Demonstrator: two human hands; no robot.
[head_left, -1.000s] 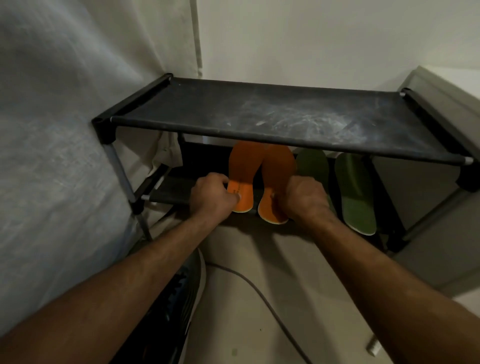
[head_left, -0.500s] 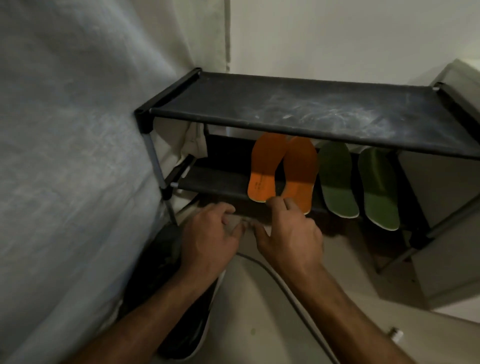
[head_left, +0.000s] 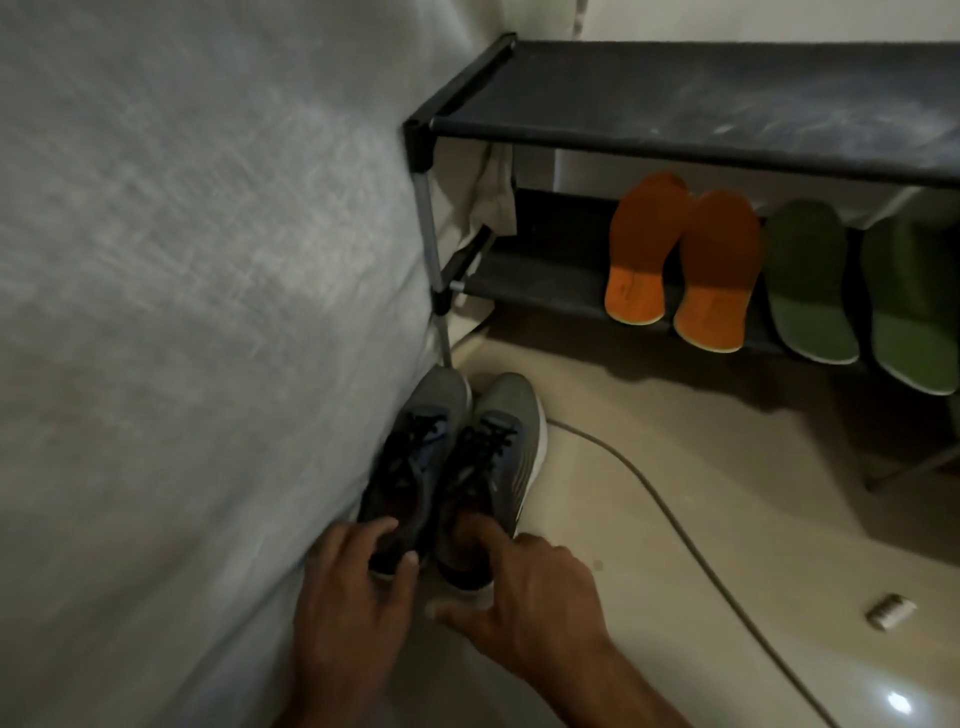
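The sneakers (head_left: 491, 452) sit on the floor (head_left: 675, 467) by the shoe rack's (head_left: 675, 93) front-left leg. My left hand (head_left: 353, 587) and right hand (head_left: 524, 597) each pinch a heel collar. I expect them to be light and soft-sided, and the stiff heels should grip best.

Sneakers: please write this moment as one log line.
left hand grips left sneaker heel | right hand grips right sneaker heel | both on floor

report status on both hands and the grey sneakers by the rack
Left hand grips left grey lace-up sneaker at heel; right hand grips right grey lace-up sneaker at heel. Both on pale floor. Thin grey cable runs to their right.
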